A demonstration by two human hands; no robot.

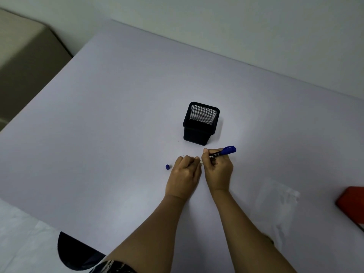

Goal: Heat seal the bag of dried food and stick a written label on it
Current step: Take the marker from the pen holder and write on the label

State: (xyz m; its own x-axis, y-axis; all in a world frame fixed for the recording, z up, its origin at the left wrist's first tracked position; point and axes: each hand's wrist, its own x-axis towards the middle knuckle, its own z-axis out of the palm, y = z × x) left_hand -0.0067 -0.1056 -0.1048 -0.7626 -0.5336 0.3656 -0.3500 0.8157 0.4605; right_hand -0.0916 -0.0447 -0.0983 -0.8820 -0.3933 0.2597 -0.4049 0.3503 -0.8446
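Observation:
My right hand (217,170) grips a blue marker (224,151), its tip pointing down to the left where the two hands meet. My left hand (184,176) rests on the table beside it with fingers curled, pressing down on something small and pale that is almost wholly hidden; I cannot tell what it is. The marker's blue cap (167,167) lies on the table just left of my left hand. A clear plastic bag (275,203) lies flat on the table to the right of my right forearm; its contents do not show.
A black mesh pen holder (201,123) stands just beyond my hands. A red object (352,205) sits at the right edge of the pale table (98,125). A dark rounded shape (76,251) lies at the near left edge.

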